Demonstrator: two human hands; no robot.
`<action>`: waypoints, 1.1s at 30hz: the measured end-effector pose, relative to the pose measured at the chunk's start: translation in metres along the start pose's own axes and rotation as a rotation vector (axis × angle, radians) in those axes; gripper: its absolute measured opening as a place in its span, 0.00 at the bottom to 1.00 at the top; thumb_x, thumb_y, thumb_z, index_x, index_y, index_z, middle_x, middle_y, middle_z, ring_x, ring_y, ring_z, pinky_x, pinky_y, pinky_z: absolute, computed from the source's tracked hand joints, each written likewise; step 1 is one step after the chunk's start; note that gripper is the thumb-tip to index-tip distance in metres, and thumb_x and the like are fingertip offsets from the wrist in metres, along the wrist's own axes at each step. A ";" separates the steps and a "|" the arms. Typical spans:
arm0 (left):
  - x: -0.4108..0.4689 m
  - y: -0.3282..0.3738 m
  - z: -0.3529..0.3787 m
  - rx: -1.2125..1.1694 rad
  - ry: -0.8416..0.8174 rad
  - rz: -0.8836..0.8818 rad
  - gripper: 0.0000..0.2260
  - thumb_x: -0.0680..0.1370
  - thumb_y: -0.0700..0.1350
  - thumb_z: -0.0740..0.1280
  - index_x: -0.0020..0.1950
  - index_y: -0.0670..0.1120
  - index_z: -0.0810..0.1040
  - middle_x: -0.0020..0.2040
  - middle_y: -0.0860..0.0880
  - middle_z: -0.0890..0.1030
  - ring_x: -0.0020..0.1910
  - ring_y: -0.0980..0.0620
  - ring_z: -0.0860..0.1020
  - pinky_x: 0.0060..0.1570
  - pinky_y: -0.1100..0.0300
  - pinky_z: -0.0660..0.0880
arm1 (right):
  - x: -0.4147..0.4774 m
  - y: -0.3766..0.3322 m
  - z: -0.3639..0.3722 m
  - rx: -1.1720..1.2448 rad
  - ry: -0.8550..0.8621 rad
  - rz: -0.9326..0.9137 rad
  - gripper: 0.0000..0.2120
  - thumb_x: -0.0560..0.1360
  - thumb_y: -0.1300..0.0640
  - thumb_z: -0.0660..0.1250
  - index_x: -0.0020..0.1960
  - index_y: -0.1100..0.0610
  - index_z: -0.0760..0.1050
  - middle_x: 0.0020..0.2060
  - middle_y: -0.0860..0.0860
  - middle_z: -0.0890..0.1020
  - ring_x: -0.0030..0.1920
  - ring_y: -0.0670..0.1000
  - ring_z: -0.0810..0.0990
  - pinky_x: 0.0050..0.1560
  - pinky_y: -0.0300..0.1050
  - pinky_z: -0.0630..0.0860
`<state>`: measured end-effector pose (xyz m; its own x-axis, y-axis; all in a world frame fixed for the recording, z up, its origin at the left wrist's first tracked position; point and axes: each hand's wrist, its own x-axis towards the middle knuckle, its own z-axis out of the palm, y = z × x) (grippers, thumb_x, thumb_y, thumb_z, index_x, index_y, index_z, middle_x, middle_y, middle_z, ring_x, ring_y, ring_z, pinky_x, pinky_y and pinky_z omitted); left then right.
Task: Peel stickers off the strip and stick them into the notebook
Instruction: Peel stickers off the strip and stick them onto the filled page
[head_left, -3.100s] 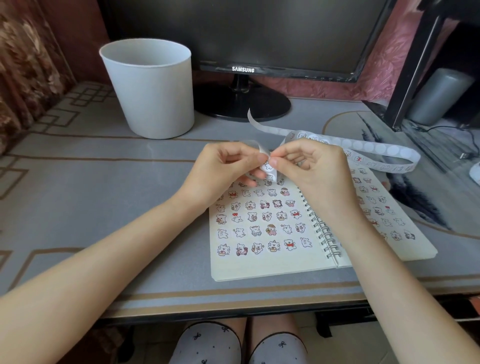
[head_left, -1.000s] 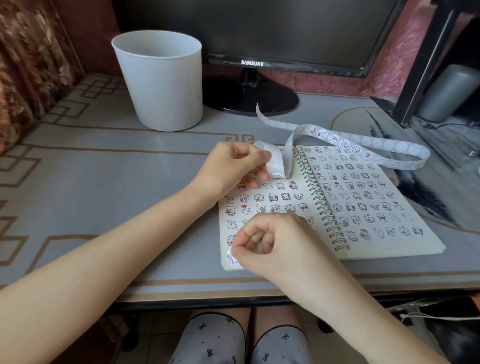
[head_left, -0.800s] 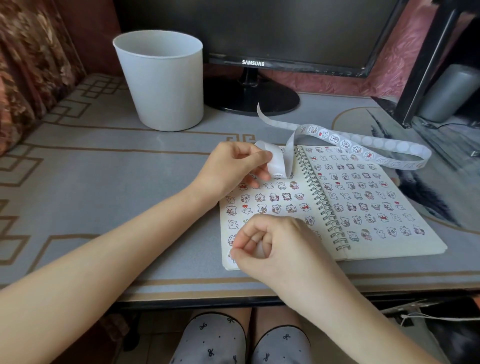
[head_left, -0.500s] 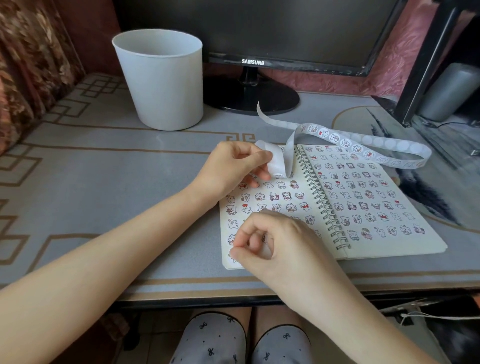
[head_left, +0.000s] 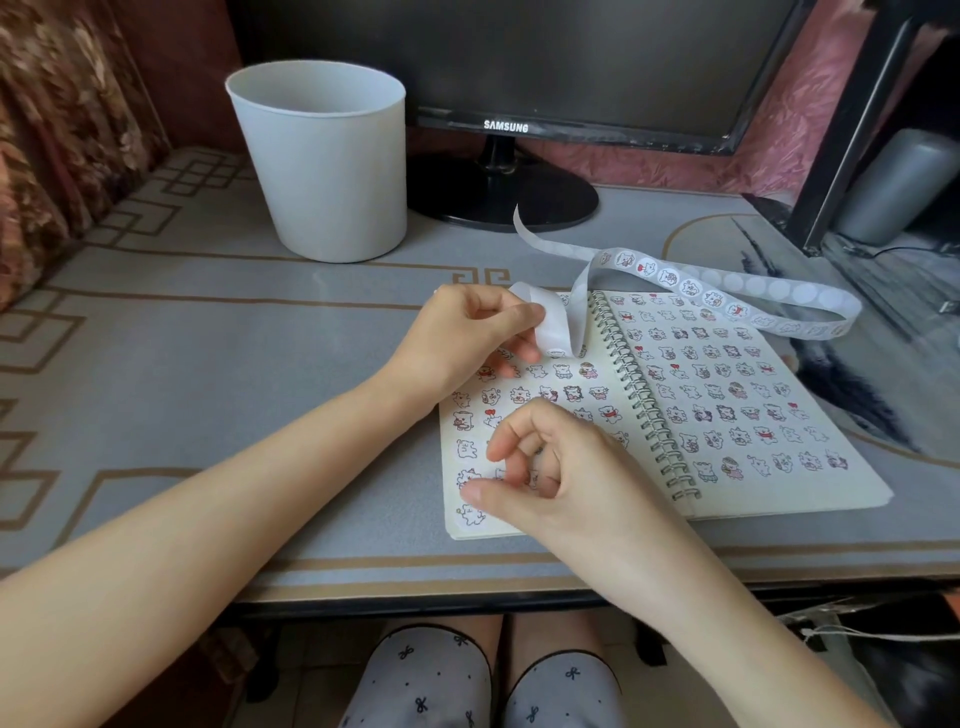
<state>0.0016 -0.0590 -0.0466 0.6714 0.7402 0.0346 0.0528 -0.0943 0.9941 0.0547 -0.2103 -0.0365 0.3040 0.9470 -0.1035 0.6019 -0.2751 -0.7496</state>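
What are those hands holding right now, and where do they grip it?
The left hand pinches the sticker strip at its folded bend above the notebook. Whether the curled right hand holds anything cannot be told.

- A white bucket (head_left: 332, 171) stands at the back of the grey surface (head_left: 208, 338).
- A black Samsung screen (head_left: 519, 57) stands just beside it, on a round foot.
- A grey can (head_left: 898, 182) sits far right.
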 end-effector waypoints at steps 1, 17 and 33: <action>0.000 0.000 0.000 0.000 0.000 -0.002 0.09 0.78 0.41 0.66 0.39 0.39 0.78 0.34 0.45 0.81 0.37 0.47 0.80 0.29 0.66 0.73 | 0.000 -0.001 0.002 -0.040 0.009 -0.006 0.11 0.69 0.45 0.72 0.43 0.45 0.70 0.32 0.41 0.75 0.31 0.37 0.71 0.35 0.35 0.64; 0.000 0.001 0.000 -0.024 0.006 -0.002 0.09 0.78 0.41 0.66 0.38 0.40 0.77 0.33 0.47 0.80 0.34 0.51 0.80 0.27 0.65 0.73 | 0.012 0.007 -0.009 0.157 0.013 -0.073 0.03 0.73 0.54 0.69 0.43 0.50 0.75 0.35 0.43 0.79 0.33 0.46 0.75 0.40 0.47 0.74; -0.002 0.007 -0.003 -0.077 0.054 0.051 0.10 0.79 0.43 0.64 0.42 0.38 0.78 0.36 0.47 0.82 0.31 0.56 0.79 0.24 0.66 0.70 | 0.063 0.023 -0.038 0.078 0.485 -0.221 0.08 0.70 0.58 0.74 0.44 0.50 0.77 0.36 0.42 0.81 0.39 0.41 0.77 0.41 0.36 0.71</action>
<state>-0.0016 -0.0596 -0.0393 0.6308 0.7708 0.0888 -0.0387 -0.0830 0.9958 0.1160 -0.1634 -0.0358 0.4932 0.7910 0.3622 0.6394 -0.0472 -0.7674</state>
